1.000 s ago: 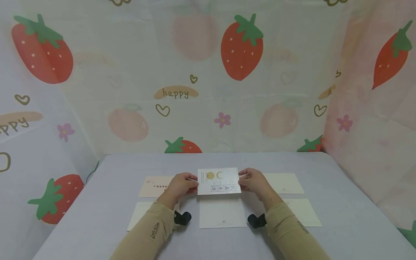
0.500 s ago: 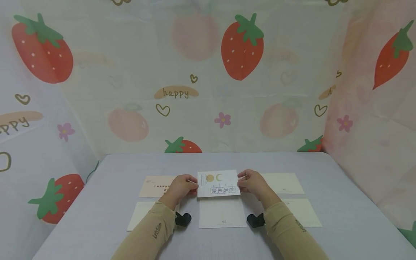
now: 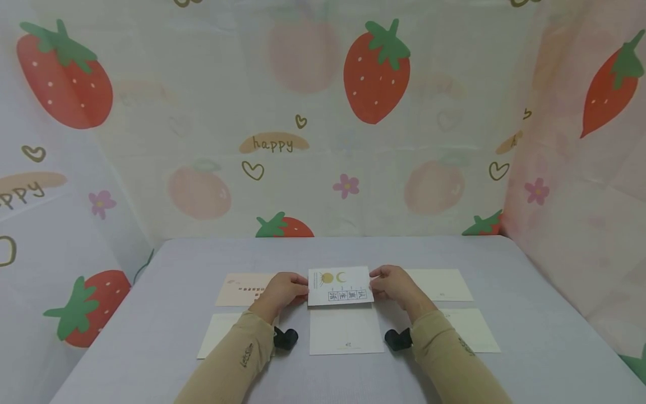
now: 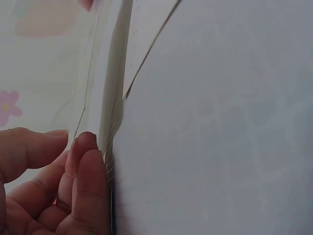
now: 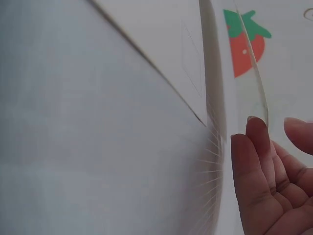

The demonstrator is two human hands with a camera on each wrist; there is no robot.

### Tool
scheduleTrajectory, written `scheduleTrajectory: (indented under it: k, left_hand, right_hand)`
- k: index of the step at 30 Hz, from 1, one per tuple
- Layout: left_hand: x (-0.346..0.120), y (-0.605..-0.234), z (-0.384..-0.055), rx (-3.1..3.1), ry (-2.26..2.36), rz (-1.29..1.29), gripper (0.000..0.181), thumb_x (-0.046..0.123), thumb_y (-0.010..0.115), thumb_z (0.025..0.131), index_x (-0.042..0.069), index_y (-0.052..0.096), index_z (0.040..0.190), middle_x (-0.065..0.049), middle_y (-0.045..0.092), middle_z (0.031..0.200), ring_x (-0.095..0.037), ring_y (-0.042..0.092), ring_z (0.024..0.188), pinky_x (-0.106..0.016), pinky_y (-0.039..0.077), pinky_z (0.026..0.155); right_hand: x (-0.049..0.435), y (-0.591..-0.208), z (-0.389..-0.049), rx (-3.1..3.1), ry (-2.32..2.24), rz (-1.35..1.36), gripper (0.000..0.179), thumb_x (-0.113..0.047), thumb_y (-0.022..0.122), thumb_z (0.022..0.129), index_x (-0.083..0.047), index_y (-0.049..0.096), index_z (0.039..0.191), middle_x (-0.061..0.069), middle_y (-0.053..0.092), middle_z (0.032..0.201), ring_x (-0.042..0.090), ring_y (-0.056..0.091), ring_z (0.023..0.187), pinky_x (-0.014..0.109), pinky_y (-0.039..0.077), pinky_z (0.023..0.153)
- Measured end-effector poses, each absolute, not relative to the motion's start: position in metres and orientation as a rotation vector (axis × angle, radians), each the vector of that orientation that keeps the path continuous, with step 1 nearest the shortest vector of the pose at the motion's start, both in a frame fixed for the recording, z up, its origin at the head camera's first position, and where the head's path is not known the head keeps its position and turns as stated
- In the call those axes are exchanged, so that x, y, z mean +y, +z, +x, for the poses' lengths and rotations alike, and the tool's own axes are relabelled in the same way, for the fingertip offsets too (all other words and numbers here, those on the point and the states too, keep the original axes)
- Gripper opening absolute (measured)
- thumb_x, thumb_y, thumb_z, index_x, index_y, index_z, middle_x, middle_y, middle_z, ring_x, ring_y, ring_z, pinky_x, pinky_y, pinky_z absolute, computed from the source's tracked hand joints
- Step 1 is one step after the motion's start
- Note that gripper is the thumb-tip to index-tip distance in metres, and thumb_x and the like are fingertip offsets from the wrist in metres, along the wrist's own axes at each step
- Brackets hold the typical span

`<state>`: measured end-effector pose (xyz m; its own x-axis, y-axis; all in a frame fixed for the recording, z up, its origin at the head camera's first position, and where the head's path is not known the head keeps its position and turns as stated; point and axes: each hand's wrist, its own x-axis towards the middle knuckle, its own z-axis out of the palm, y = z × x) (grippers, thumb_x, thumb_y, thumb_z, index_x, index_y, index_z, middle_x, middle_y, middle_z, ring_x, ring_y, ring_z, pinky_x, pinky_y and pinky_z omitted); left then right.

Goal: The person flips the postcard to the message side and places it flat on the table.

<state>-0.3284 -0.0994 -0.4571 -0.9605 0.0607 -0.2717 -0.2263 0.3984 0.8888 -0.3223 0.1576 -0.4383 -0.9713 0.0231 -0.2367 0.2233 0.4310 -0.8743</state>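
Observation:
Between my two hands is a white postcard with a gold sun and moon and boxed characters, its lettering upside down in the head view. My left hand holds its left edge and my right hand its right edge. In the left wrist view, the fingertips are at the card's corner. Edge-on in the right wrist view, the postcard looks raised off the table and meets a fingertip; the thumb shows a gap from it. Just in front, another cream postcard lies flat.
On the white table lie a pinkish printed card and a cream card at left, partly behind the left arm. At right are a rear card and a front card. A strawberry-print curtain surrounds the table.
The postcard has come down slightly in the head view, and both hands have lowered a little with it. The surrounding cards have stayed where they were.

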Motion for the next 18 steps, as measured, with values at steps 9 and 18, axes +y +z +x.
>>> scheduleTrajectory:
  k: [9,18]
  left_hand:
    - [-0.099,-0.458,-0.333,2.403,1.55,-0.2,0.021,0.011,0.062,0.078,0.006,0.062,0.098,-0.005,0.059,0.091,-0.014,0.057,0.074,-0.025,0.049,0.065]
    - [-0.097,-0.455,-0.336,2.401,1.526,-0.223,0.022,0.01,0.062,0.077,0.006,0.062,0.098,-0.006,0.057,0.095,-0.015,0.057,0.074,-0.025,0.049,0.066]
  right_hand:
    - [0.157,-0.441,-0.327,2.431,-1.602,0.171,0.024,-0.008,0.056,0.082,-0.001,0.056,0.105,0.011,0.06,0.09,0.018,0.059,0.073,0.03,0.05,0.066]
    - [0.159,-0.446,-0.334,2.402,-1.608,0.182,0.022,-0.011,0.056,0.083,-0.001,0.057,0.102,0.01,0.061,0.09,0.017,0.06,0.074,0.028,0.05,0.066]
